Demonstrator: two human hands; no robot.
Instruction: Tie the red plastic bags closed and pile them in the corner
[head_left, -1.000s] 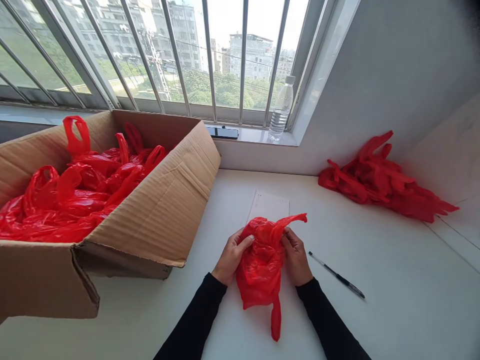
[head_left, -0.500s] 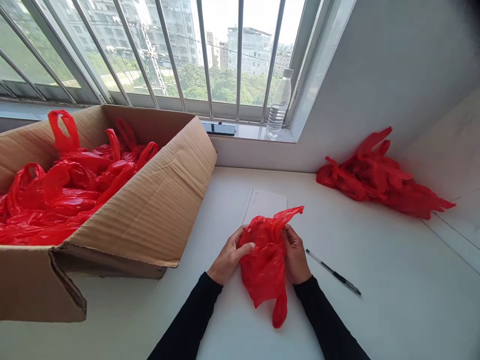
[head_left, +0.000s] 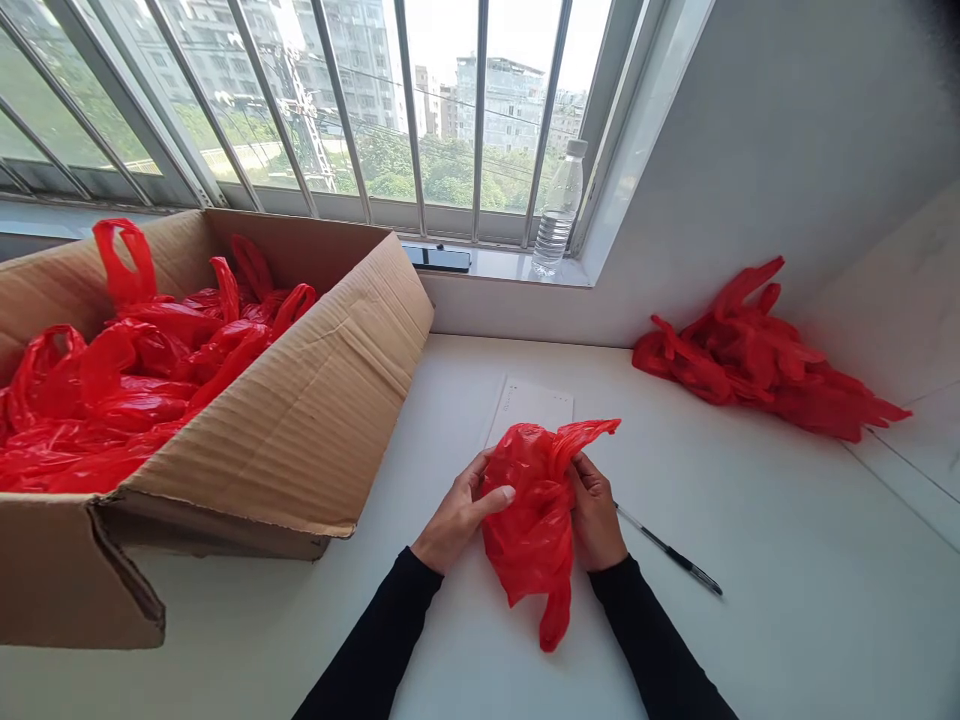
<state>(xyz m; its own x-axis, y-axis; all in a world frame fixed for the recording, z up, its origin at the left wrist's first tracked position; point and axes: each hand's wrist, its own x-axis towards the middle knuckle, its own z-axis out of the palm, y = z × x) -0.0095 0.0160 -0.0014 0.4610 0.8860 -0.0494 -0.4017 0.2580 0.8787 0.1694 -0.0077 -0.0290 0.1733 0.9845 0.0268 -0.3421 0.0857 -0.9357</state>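
Observation:
Between my two hands, above the white table, is a crumpled red plastic bag [head_left: 531, 530]. My left hand [head_left: 459, 512] grips its left side, thumb lying on the front and fingers behind. On the other side my right hand [head_left: 598, 510] is closed on the bag's right edge, its fingertips partly hidden by the plastic. One handle of the bag sticks out to the upper right and another hangs down at the bottom. Just beyond the bag lies a white sheet of paper [head_left: 534, 398] with small marks, partly covered. A black pen [head_left: 679, 556] rests right of my right hand.
A large open cardboard box [head_left: 300, 400] full of red plastic bags [head_left: 157, 350] stands at the left. More red bags [head_left: 765, 350] lie heaped by the wall at the right. On the windowsill are a water bottle [head_left: 555, 215] and a dark phone [head_left: 439, 259].
The bag has shifted slightly in my hands, its folds changing and its upper handle pointing further right. Both hands stay in nearly the same place.

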